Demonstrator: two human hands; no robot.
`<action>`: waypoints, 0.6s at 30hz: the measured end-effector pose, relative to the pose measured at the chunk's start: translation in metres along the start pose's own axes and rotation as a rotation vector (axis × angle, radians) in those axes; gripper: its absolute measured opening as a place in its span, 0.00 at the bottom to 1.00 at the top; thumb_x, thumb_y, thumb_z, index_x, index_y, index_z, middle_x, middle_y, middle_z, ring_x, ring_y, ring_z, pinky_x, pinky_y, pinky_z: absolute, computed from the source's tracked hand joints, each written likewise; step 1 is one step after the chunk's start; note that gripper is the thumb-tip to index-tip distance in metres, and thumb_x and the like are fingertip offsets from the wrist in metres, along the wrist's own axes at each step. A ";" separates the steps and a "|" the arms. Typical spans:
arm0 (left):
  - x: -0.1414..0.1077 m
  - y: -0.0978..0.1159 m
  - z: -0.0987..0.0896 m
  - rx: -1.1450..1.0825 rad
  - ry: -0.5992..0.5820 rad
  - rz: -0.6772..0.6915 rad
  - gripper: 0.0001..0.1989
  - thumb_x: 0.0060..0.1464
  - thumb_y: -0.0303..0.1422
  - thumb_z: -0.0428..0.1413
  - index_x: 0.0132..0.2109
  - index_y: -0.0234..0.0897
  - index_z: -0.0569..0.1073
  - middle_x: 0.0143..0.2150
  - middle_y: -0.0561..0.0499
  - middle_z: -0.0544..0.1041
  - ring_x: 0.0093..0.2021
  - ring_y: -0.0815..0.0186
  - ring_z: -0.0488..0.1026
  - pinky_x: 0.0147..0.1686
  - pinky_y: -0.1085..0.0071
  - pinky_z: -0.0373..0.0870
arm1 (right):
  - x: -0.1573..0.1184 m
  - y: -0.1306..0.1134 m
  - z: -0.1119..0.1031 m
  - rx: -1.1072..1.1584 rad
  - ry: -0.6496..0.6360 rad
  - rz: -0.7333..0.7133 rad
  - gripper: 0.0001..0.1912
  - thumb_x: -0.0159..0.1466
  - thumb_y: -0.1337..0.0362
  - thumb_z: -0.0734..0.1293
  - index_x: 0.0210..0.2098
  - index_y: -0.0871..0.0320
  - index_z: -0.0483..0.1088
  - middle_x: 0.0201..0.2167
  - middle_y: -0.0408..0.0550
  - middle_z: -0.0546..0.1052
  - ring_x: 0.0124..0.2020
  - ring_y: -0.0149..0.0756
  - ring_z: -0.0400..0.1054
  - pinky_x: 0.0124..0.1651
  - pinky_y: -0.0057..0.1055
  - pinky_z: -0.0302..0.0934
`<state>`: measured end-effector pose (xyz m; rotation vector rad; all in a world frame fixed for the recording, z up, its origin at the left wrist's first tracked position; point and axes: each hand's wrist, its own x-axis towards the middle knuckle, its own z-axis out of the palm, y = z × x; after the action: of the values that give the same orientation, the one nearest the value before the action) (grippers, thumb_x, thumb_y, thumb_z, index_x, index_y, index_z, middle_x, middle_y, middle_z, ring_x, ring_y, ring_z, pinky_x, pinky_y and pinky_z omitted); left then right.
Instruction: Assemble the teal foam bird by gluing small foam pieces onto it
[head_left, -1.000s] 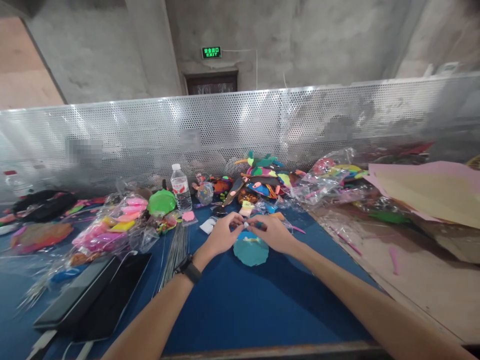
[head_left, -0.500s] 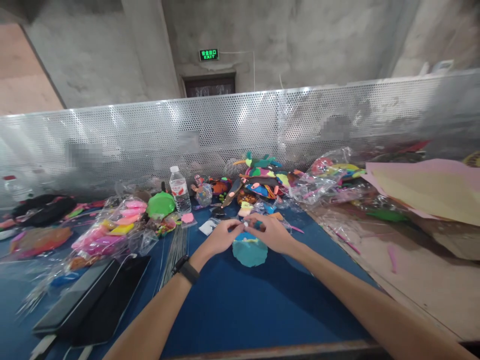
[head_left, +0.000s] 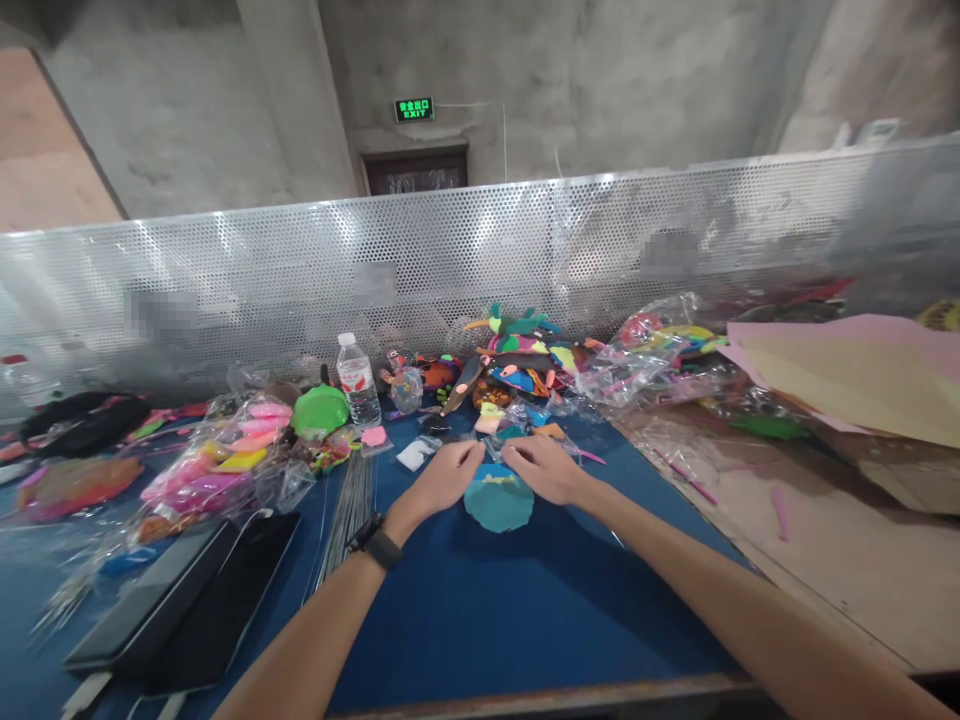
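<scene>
While a blue-green disc lay flat, left hand and right hand curled nearby, whether pinching anything unclear.

The person's head carries the camera, above the near side of the worktop and on the person's side of the teal disc. It faces forward and down, close enough that the left hand and right hand, just beside the disc, are seen from above and behind. The disc falls below the middle of this wide view. Well beyond the disc, the view reaches a perforated panel and, higher up, a lit exit sign; to the disc's right it takes in paper sheets.
</scene>
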<state>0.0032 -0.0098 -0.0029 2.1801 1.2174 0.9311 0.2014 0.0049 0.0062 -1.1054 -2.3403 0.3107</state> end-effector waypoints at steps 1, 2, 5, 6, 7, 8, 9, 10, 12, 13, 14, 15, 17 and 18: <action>0.000 -0.001 -0.002 0.005 0.017 0.005 0.22 0.65 0.41 0.40 0.27 0.35 0.66 0.24 0.54 0.67 0.27 0.69 0.63 0.28 0.73 0.58 | 0.001 0.002 -0.001 -0.007 0.025 0.005 0.23 0.68 0.59 0.53 0.18 0.59 0.59 0.15 0.39 0.58 0.19 0.28 0.52 0.26 0.28 0.41; 0.001 -0.002 -0.004 0.001 0.034 0.011 0.22 0.64 0.42 0.41 0.28 0.35 0.68 0.25 0.53 0.69 0.27 0.68 0.65 0.29 0.73 0.59 | 0.001 0.003 -0.002 -0.011 0.046 0.010 0.25 0.69 0.57 0.52 0.17 0.59 0.60 0.14 0.39 0.59 0.18 0.28 0.52 0.26 0.28 0.42; 0.002 -0.006 -0.008 -0.055 0.078 0.013 0.17 0.62 0.40 0.48 0.32 0.35 0.74 0.31 0.50 0.77 0.33 0.66 0.72 0.34 0.72 0.64 | 0.002 0.007 -0.003 -0.019 0.090 0.018 0.25 0.68 0.55 0.53 0.23 0.58 0.71 0.15 0.41 0.65 0.19 0.28 0.56 0.28 0.28 0.47; 0.002 -0.008 -0.008 -0.074 0.091 0.008 0.14 0.60 0.39 0.50 0.35 0.35 0.75 0.34 0.49 0.78 0.35 0.65 0.73 0.36 0.72 0.65 | 0.002 0.008 -0.002 -0.020 0.098 0.027 0.22 0.68 0.55 0.55 0.28 0.57 0.75 0.16 0.41 0.67 0.19 0.29 0.58 0.29 0.28 0.49; 0.003 -0.010 -0.008 -0.087 0.104 0.000 0.12 0.59 0.37 0.51 0.37 0.35 0.76 0.36 0.49 0.79 0.36 0.65 0.74 0.38 0.72 0.66 | 0.002 0.009 -0.002 -0.021 0.103 0.039 0.19 0.67 0.56 0.56 0.34 0.56 0.77 0.17 0.41 0.69 0.20 0.30 0.60 0.29 0.28 0.50; 0.004 -0.012 -0.008 -0.089 0.115 -0.006 0.11 0.59 0.36 0.52 0.38 0.36 0.76 0.37 0.49 0.79 0.37 0.64 0.74 0.38 0.71 0.67 | 0.002 0.010 -0.001 -0.022 0.105 0.052 0.18 0.66 0.56 0.57 0.40 0.55 0.77 0.19 0.42 0.71 0.21 0.30 0.62 0.30 0.28 0.51; 0.004 -0.014 -0.007 -0.078 0.124 -0.011 0.11 0.59 0.36 0.52 0.38 0.36 0.77 0.37 0.49 0.80 0.37 0.64 0.75 0.38 0.71 0.67 | 0.002 0.011 0.000 -0.020 0.101 0.064 0.17 0.66 0.57 0.58 0.45 0.54 0.76 0.20 0.42 0.73 0.22 0.31 0.64 0.29 0.27 0.52; 0.004 -0.015 -0.007 -0.056 0.134 -0.016 0.12 0.59 0.35 0.51 0.38 0.36 0.77 0.37 0.49 0.80 0.37 0.64 0.75 0.38 0.71 0.67 | 0.002 0.012 0.001 -0.013 0.086 0.070 0.18 0.66 0.57 0.59 0.48 0.53 0.75 0.22 0.43 0.75 0.23 0.32 0.66 0.28 0.27 0.52; 0.004 -0.018 -0.007 0.004 0.158 -0.021 0.14 0.60 0.36 0.49 0.36 0.36 0.77 0.36 0.49 0.80 0.36 0.64 0.75 0.36 0.71 0.66 | 0.001 0.014 0.002 0.007 0.044 0.064 0.17 0.67 0.58 0.58 0.49 0.53 0.74 0.26 0.44 0.77 0.25 0.32 0.67 0.27 0.26 0.52; 0.004 -0.018 -0.007 0.033 0.167 -0.023 0.15 0.61 0.36 0.48 0.35 0.36 0.77 0.35 0.49 0.80 0.35 0.64 0.75 0.35 0.71 0.66 | 0.001 0.015 0.002 0.011 0.022 0.056 0.17 0.67 0.57 0.58 0.46 0.54 0.74 0.27 0.45 0.77 0.26 0.32 0.68 0.27 0.26 0.51; 0.004 -0.019 -0.007 0.052 0.175 -0.026 0.15 0.61 0.36 0.48 0.34 0.36 0.77 0.35 0.49 0.80 0.35 0.64 0.75 0.35 0.71 0.66 | 0.001 0.016 0.002 0.007 -0.002 0.050 0.17 0.67 0.56 0.57 0.42 0.54 0.75 0.28 0.45 0.77 0.26 0.32 0.68 0.27 0.26 0.51; 0.004 -0.020 -0.007 0.057 0.179 -0.030 0.15 0.60 0.36 0.48 0.34 0.36 0.77 0.35 0.49 0.80 0.35 0.64 0.75 0.35 0.71 0.66 | 0.001 0.017 0.003 -0.002 -0.024 0.049 0.17 0.68 0.55 0.57 0.37 0.55 0.75 0.27 0.45 0.77 0.26 0.32 0.68 0.26 0.26 0.50; 0.004 -0.020 -0.007 0.042 0.180 -0.047 0.13 0.59 0.37 0.51 0.33 0.36 0.76 0.34 0.49 0.80 0.35 0.63 0.75 0.35 0.71 0.66 | 0.001 0.018 0.004 -0.030 -0.053 0.070 0.20 0.68 0.53 0.56 0.29 0.57 0.72 0.24 0.45 0.75 0.26 0.33 0.67 0.26 0.27 0.48; 0.004 -0.021 -0.007 0.028 0.179 -0.060 0.12 0.57 0.38 0.52 0.32 0.36 0.76 0.33 0.48 0.80 0.34 0.63 0.75 0.35 0.71 0.66 | 0.002 0.019 0.004 -0.041 -0.059 0.089 0.21 0.68 0.52 0.56 0.27 0.57 0.70 0.23 0.46 0.74 0.26 0.33 0.67 0.25 0.27 0.48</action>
<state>-0.0121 0.0042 -0.0110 2.1054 1.3788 1.1098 0.2104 0.0183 -0.0046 -1.2378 -2.3622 0.3335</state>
